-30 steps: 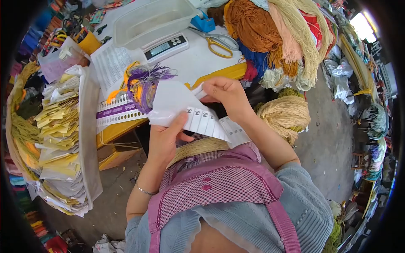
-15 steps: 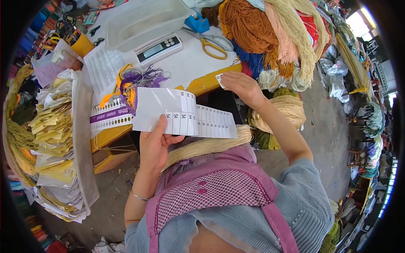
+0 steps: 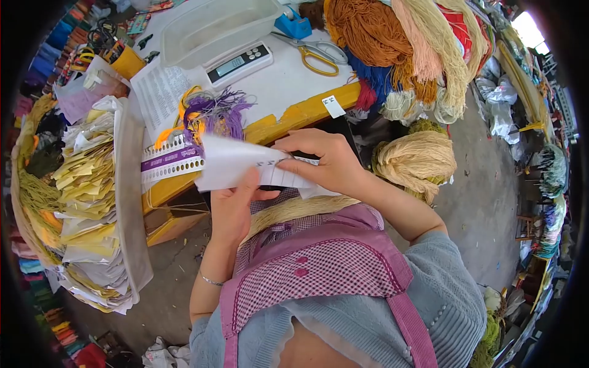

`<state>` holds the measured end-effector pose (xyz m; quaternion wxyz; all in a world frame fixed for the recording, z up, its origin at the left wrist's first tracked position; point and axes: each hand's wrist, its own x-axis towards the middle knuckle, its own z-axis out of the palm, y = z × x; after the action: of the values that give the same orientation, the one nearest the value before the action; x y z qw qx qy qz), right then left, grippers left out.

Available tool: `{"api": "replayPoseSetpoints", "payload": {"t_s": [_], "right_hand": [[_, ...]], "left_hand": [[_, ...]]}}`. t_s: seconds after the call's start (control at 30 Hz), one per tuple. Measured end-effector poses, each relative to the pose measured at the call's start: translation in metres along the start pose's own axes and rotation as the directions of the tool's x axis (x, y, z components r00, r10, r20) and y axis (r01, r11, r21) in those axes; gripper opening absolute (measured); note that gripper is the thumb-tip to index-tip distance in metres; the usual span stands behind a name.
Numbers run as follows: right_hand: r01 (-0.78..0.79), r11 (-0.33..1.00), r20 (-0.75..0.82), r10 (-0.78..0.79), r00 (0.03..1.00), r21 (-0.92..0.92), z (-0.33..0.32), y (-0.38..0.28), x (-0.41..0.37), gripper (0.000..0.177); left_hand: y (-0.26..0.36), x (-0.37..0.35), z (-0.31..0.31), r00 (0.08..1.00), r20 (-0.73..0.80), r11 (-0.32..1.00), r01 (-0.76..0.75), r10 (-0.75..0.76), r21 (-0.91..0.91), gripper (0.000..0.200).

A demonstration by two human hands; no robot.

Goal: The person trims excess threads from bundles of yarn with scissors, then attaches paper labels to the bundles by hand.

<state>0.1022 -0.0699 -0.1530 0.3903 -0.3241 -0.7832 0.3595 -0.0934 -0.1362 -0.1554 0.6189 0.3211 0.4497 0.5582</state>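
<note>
My left hand (image 3: 235,211) grips the white sheet of number labels (image 3: 228,161) by its lower edge, thumb on top. The sheet is bent and partly blurred. At its right part, my right hand (image 3: 328,161) pinches the label strip between thumb and fingers; exactly what lies in the pinch is hard to make out. A small white label piece (image 3: 333,107) with two printed numbers sits on the table's yellow front edge. Below the sheet, a cream yarn skein (image 3: 288,213) lies across my lap. Behind the sheet are purple and orange threads (image 3: 215,116) on a punched card (image 3: 172,164).
A digital scale (image 3: 239,65), a clear plastic tub (image 3: 218,27), scissors (image 3: 316,55) and a blue tape dispenser (image 3: 293,24) are on the table. Yarn skeins (image 3: 368,34) pile at the right. A bin of paper slips (image 3: 132,202) stands left; a cream yarn bundle (image 3: 417,156) hangs right.
My right hand has come from the table edge back to the sheet and now pinches it. The small label it held is now on the table edge. The sheet has bent.
</note>
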Motion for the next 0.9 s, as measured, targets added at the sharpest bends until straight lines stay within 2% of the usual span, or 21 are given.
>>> {"api": "replayPoseSetpoints", "payload": {"t_s": [0.03,0.07,0.13,0.17,0.23,0.37,0.43,0.47,0.53,0.67,0.77,0.83,0.9], "right_hand": [[0.0,1.0,0.011,0.0,1.0,0.003,0.002,0.002,0.0,0.027],[0.0,1.0,0.012,0.0,1.0,0.007,0.003,-0.001,0.0,0.027],[-0.157,0.98,0.031,0.154,0.988,0.119,0.004,-0.008,-0.001,0.022],[-0.157,0.98,0.032,0.154,0.988,0.12,0.005,-0.007,0.0,0.022],[-0.342,0.875,0.08,0.336,0.938,0.341,0.008,-0.002,-0.001,0.02],[-0.399,0.788,0.14,0.38,0.914,0.469,0.011,0.008,-0.001,0.019],[-0.503,0.6,0.259,0.449,0.855,0.622,0.011,0.013,0.001,0.018],[-0.505,0.599,0.261,0.449,0.854,0.622,0.011,0.015,0.001,0.018],[-0.554,0.496,0.322,0.478,0.817,0.669,0.011,0.018,0.001,0.016],[-0.553,0.439,0.351,0.461,0.815,0.708,0.014,0.026,0.001,0.013],[-0.514,0.439,0.286,0.488,0.825,0.737,0.011,0.023,0.004,0.014],[-0.429,0.421,0.196,0.492,0.848,0.799,0.007,0.018,0.006,0.017],[-0.396,0.455,0.161,0.473,0.866,0.798,0.002,0.026,0.005,0.017]], "left_hand": [[-0.002,-0.001,-0.004,1.0,-0.011,0.995,-0.009,0.01,0.097,0.028],[-0.003,-0.001,-0.005,0.999,-0.022,0.998,0.037,-0.036,0.048,0.029],[-0.005,-0.001,-0.007,1.0,-0.008,1.0,0.02,-0.02,0.019,0.029],[-0.006,0.0,-0.007,1.0,0.007,1.0,0.001,-0.001,-0.012,0.028],[-0.005,0.0,-0.006,1.0,0.01,1.0,0.007,-0.007,-0.021,0.029],[-0.003,0.0,-0.006,1.0,-0.001,0.999,0.03,-0.03,-0.026,0.029],[-0.004,0.002,-0.009,0.999,0.015,0.999,0.041,-0.04,-0.03,0.029],[-0.004,0.002,-0.012,0.998,0.03,0.998,0.051,-0.05,-0.032,0.029],[-0.003,0.002,-0.014,0.997,0.035,0.997,0.065,-0.064,-0.033,0.029],[0.0,0.001,-0.018,0.996,0.057,0.996,0.076,-0.074,-0.043,0.028],[0.001,0.001,-0.02,0.997,0.028,0.997,0.07,-0.069,-0.025,0.029],[0.003,-0.001,-0.017,0.998,0.003,0.997,0.07,-0.07,-0.028,0.03],[0.002,-0.001,-0.016,0.997,-0.023,0.997,0.069,-0.07,-0.033,0.031]]}}
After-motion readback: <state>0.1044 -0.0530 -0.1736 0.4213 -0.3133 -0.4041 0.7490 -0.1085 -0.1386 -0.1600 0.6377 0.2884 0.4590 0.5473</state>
